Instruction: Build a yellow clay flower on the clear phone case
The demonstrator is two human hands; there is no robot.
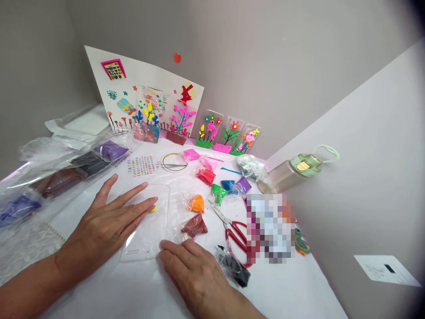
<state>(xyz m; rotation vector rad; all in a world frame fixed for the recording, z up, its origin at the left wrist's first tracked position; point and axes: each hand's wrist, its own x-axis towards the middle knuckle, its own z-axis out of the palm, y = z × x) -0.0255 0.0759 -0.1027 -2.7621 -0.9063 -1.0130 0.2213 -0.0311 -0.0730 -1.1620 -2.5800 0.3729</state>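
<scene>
Your left hand (111, 219) lay flat and open on the white desk (133, 292), fingers spread wide, holding nothing. Its fingertips rested on the left part of a clear phone case (151, 235) that lay flat on the desk in front of you. A small yellow lump of clay (152, 208) sat on the case, just beside the tip of your longest finger; whether the finger touched it could not be told.

Your right hand (195, 270) was also open and empty, palm down on the desk, its fingertips at the lower right corner of the case, touching or nearly touching its edge.

Just to the right of the case lay small bags of clay: a dark red one (195, 226) near your right hand, an orange one (197, 204) behind it, then green (218, 193), blue (228, 185), purple (244, 184), red (206, 176) and pink (191, 154) further back. Red-handled scissors (232, 228) lay right of the dark red bag, and a bag of black clay (235, 268) lay close to your right wrist.

On the left side of the desk were larger bags of clay in purple (111, 150), black (89, 161) and brown (58, 181). A sheet of small stickers (143, 165) and a metal ring (173, 161) lay behind the case. Decorated cases (229, 133) and a decorated white board (142, 97) leaned against the wall, and a pale green bottle (299, 168) lay on its side at the right.
</scene>
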